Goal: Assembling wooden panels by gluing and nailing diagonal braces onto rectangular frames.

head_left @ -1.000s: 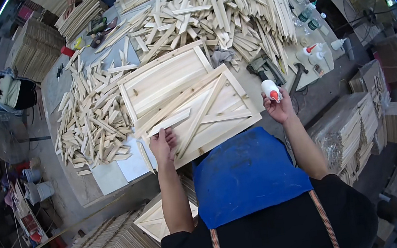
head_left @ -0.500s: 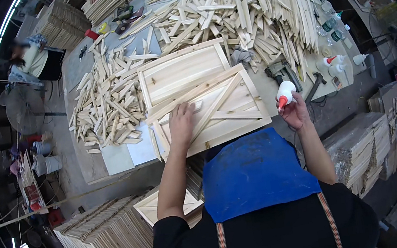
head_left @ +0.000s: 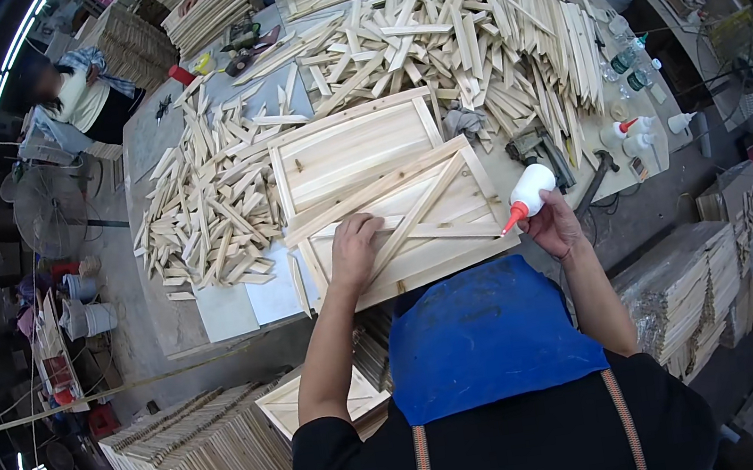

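Observation:
A framed wooden panel (head_left: 415, 273) with diagonal strips lies at the table's near edge, partly overlapping a second framed panel (head_left: 356, 152) behind it. My left hand (head_left: 357, 249) rests on the near panel, fingers closed at a short wooden strip (head_left: 386, 223) left of the long diagonal brace (head_left: 421, 215). Part of that strip is hidden under the fingers. In my right hand (head_left: 556, 226) is a white glue bottle (head_left: 533, 184) with a red nozzle, tilted down to the left. Its tip is at the panel's right edge, near the end of a crosswise strip.
Loose wooden strips (head_left: 210, 200) are heaped left and beyond the panels. A nail gun (head_left: 536, 149), hammer (head_left: 599, 179) and more glue bottles (head_left: 638, 143) lie to the right. Stacked panels (head_left: 207, 466) stand below the table. Co-workers are at the far side and left.
My right hand has tipped the glue bottle, bringing its nozzle left and down to the panel's edge. The left hand stays on the panel. Co-workers' hands have come into view at the far side.

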Demonstrator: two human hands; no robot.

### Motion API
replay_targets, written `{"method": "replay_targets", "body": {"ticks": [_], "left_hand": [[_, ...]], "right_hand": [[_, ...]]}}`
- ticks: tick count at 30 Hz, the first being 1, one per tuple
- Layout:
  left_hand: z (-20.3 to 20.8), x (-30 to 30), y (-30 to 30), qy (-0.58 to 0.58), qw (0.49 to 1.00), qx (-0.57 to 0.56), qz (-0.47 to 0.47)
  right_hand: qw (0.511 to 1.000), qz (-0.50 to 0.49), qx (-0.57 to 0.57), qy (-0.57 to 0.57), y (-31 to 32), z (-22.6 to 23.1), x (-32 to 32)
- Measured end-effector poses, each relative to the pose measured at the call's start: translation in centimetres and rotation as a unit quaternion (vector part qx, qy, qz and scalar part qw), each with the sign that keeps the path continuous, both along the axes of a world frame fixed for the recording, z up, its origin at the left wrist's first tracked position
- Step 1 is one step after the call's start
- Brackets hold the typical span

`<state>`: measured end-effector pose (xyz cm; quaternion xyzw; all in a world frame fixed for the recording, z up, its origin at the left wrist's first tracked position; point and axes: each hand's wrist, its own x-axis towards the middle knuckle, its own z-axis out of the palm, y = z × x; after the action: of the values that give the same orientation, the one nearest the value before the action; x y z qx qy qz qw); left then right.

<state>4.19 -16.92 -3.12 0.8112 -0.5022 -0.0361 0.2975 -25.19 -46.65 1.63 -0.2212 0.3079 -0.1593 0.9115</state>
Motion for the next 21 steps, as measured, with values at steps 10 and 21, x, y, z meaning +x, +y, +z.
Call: {"method": "replay_targets", "body": {"ticks": [10,21], "left_hand": [[7.1,-1.7,-0.4,-0.009,0.998,-0.049,0.044],[5.4,-5.1,-4.2,0.661,0.666,-0.287,0.193]], "right_hand": [[0.999,0.039,-0.006,-0.029,1.0,-0.8,-0.1],[0.983,0.103,-0.152,-0.002,1.2,2.8,1.7]]}}
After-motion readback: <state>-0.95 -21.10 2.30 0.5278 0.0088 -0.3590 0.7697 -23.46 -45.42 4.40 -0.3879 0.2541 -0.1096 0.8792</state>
